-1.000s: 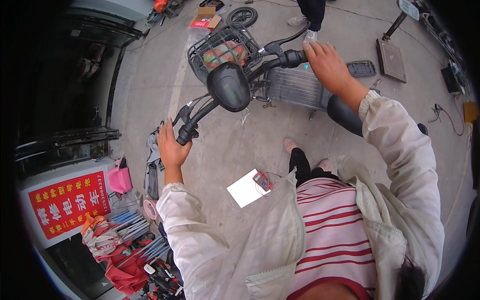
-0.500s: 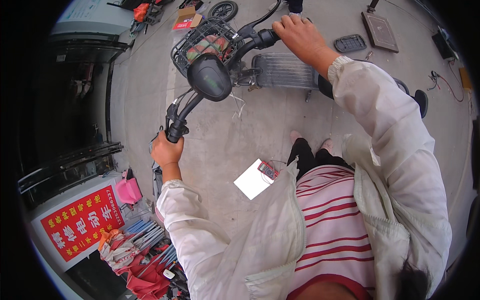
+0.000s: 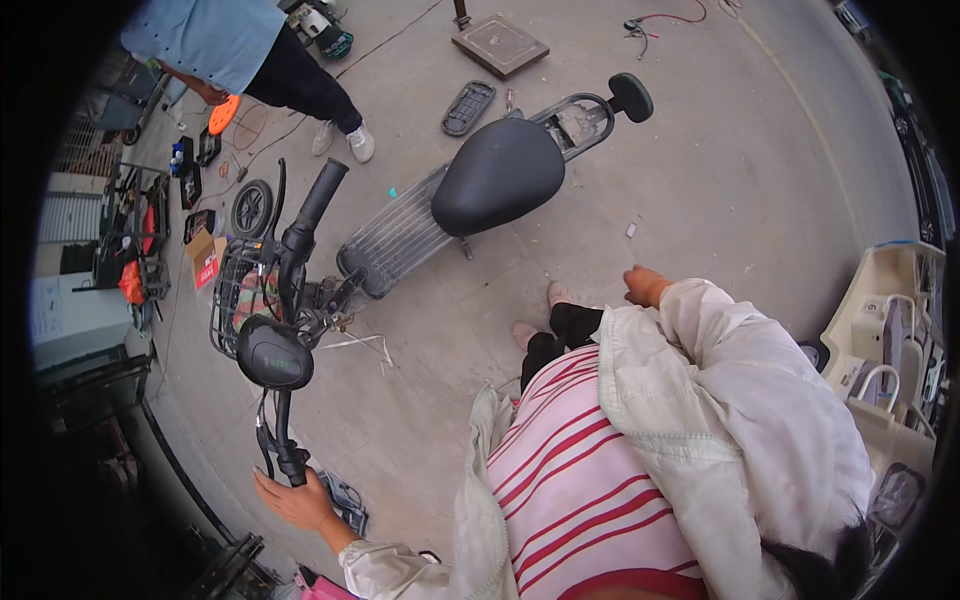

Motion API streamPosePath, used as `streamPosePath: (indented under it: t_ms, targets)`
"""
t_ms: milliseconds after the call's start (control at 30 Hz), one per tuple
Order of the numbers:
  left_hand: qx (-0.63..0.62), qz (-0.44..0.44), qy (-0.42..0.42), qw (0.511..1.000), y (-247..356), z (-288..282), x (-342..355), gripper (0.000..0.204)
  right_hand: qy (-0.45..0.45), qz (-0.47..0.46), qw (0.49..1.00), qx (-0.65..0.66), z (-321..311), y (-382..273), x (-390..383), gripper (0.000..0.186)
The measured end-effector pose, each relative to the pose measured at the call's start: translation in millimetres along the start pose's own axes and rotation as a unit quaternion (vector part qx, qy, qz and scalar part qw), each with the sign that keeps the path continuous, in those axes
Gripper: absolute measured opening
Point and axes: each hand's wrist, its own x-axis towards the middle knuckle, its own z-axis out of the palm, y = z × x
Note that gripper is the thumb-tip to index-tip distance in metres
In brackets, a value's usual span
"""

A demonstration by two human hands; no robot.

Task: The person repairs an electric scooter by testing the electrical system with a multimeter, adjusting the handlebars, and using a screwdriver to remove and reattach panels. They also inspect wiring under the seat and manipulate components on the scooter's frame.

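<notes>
A black electric scooter has its handlebar with display [image 3: 273,355], a front basket [image 3: 232,300], a ribbed footboard [image 3: 392,235] and a black seat [image 3: 498,176]. My left hand [image 3: 297,496] is at the lower grip of the handlebar, fingers stretched out and apart beside it. My right hand [image 3: 643,285] is away from the scooter, below and right of the seat, with loosely bent fingers and nothing visible in it. The upper grip [image 3: 322,190] is free of any hand.
Another person [image 3: 300,80] stands beyond the scooter. Around it lie a loose wheel [image 3: 251,208], cardboard box [image 3: 205,258], flat platform [image 3: 500,44], dark plastic cover [image 3: 468,107] and cables. A beige vehicle [image 3: 860,330] is at my right, a dark doorway [image 3: 118,440] at left.
My view has swung right. My right hand has let go of the upper grip and moved down beside my body. My left hand's fingers have loosened at the lower grip.
</notes>
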Motion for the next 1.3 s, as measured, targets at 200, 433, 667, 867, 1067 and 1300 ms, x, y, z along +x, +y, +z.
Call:
streamPosePath:
  t_ms: [200, 433, 667, 867, 1067, 1300]
  targets:
    - [0.04, 0.011, -0.004, 0.999, -1.8, -1.2, 0.0, 0.076, 0.172, 0.164, 0.948, 0.209, 40.5, 125.8, -67.6, 0.037]
    - [0.105, -0.121, 0.071, 0.984, 54.9, 12.9, -29.4, 0.076, 0.193, 0.071, 0.92, 0.333, 19.9, 136.5, -103.1, 0.038]
    - [-0.072, -0.133, -0.089, 0.984, 230.2, 54.6, -128.1, 0.073, 0.19, 0.092, 0.902, 0.376, 49.4, 264.8, -102.1, 0.035]
    - [-0.114, -0.064, -0.43, 0.894, 346.4, 61.5, -224.2, 0.069, 0.156, 0.164, 0.898, 0.377, 84.4, 398.9, -105.9, 0.037]
    - [-0.214, -0.156, -0.523, 0.81, 429.7, 22.1, -251.1, 0.059, 0.117, 0.156, 0.907, 0.372, 42.3, 498.1, -72.1, 0.033]
    - [-0.244, -0.336, -0.501, 0.759, 528.0, 36.7, -247.9, 0.05, 0.113, 0.096, 0.891, 0.428, -148.4, 536.8, 63.2, 0.033]
